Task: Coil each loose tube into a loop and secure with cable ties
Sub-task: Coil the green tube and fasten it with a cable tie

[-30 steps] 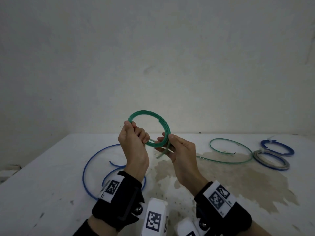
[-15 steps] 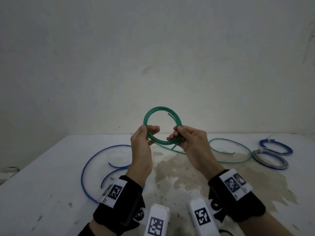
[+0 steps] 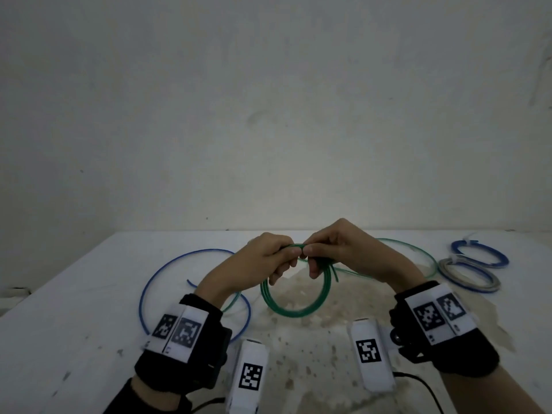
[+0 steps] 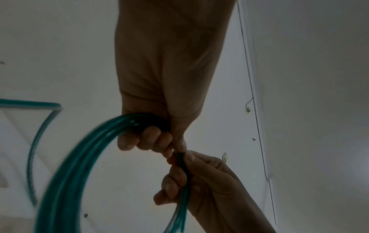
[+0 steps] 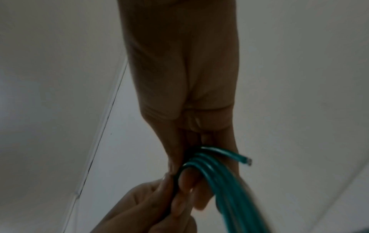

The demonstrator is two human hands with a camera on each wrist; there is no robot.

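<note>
lowered since a moment ago, coiled green plastic tube hangs below both hands' fingers, pinched at its top.

Bare tabletop lies open at the near left and along the near edge. The blue tube sprawls left of centre. A thin green tube loops behind the hands. Two tied coils crowd the far right. The wall closes the back.
</note>
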